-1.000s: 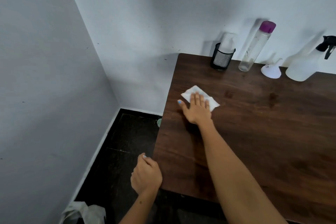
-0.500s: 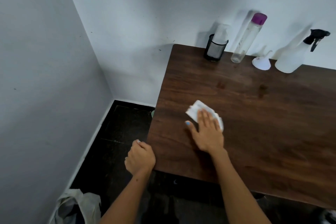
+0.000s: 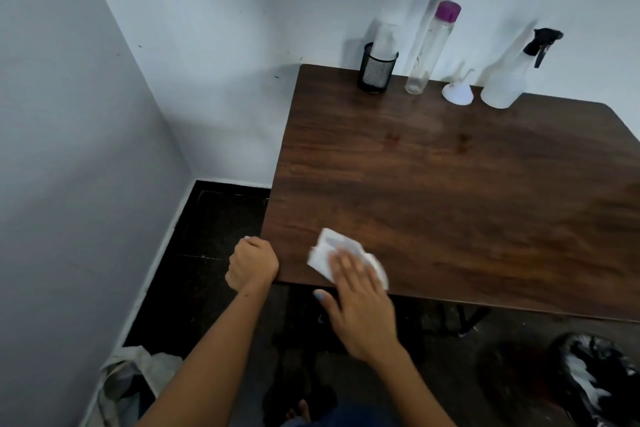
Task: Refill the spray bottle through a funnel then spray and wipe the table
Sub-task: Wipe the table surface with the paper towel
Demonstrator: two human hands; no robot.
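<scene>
My right hand (image 3: 360, 302) lies flat, fingers straight, pressing a white tissue (image 3: 327, 251) onto the dark wooden table (image 3: 450, 191) at its near left corner. My left hand (image 3: 252, 263) is curled into a fist against the table's left edge, with nothing seen in it. At the back by the wall stand the translucent spray bottle (image 3: 507, 80) with a black trigger, a white funnel (image 3: 458, 92) turned mouth down, and a tall clear bottle (image 3: 429, 48) with a purple cap.
A black mesh cup (image 3: 376, 71) holding a white container stands at the back left of the table. On the dark floor lie a pale bag (image 3: 128, 381) at the lower left and a black-and-white object (image 3: 592, 374) at the lower right. Walls close in on the left and behind.
My right hand has drawn the tissue from the far left part of the table toward the near edge. My left fist has come up against the table's left edge.
</scene>
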